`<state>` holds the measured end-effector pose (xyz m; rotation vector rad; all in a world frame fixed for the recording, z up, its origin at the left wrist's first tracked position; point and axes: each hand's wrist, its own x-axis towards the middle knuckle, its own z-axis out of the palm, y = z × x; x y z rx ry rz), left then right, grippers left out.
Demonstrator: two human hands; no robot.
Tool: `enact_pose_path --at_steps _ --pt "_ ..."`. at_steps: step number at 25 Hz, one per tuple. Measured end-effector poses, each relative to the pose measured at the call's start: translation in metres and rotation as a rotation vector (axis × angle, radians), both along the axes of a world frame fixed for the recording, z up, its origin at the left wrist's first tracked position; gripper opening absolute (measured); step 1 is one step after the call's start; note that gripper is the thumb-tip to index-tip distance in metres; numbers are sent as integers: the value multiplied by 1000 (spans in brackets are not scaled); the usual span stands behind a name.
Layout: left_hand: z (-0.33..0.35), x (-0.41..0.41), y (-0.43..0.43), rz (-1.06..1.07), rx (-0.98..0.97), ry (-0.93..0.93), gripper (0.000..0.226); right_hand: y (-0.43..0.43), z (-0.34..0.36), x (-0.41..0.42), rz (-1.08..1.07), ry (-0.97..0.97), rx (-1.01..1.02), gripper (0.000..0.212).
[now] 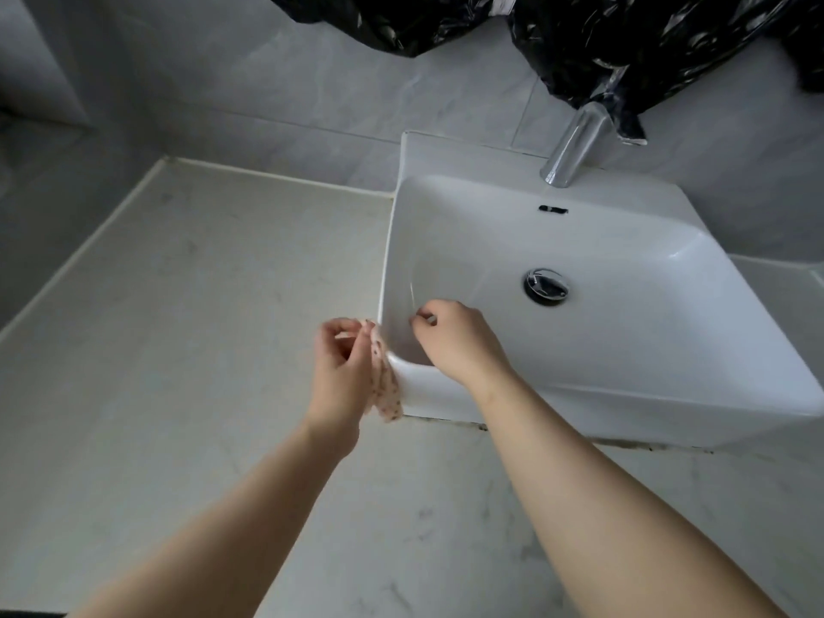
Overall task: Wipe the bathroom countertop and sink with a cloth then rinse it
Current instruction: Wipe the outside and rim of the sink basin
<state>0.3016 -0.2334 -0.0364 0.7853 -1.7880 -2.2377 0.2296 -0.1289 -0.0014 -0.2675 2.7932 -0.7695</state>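
Our left hand point(343, 363) pinches the soft, light cloth point(385, 394) at the sink point(669, 410) corner. Our right hand point(455, 339) curls, on what we cannot tell. The cloth likely grips best bunched.

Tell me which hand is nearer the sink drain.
Right. The right hand is inside the sink, a little to the left of the drain. The left hand holds the cloth outside the sink's left rim, over the countertop, farther away.

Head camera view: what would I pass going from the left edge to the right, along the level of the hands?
Bare countertop → left hand → spotted cloth it holds → right hand inside the sink → drain plug.
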Motion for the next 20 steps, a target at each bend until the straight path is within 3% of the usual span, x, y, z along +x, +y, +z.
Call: enact_pose_path --at_steps 3,5,8,12,16,20 --pt "-14 -8 11 -17 147 -128 46 1 -2 1 18 1 -9 24" --pt "-18 8 26 -92 157 -11 56 0 -4 0 23 1 -9 25" --pt "-11 16 36 -138 123 78 90 -2 -7 -2 68 6 42 25" --pt "4 -18 15 -195 257 -14 65 -2 -6 -2 86 28 49 26" --pt "-18 14 28 -210 169 61 72 -1 -3 1 95 36 40 26" --pt "-10 -15 14 -196 125 -145 55 -1 -2 1 79 9 49 27"
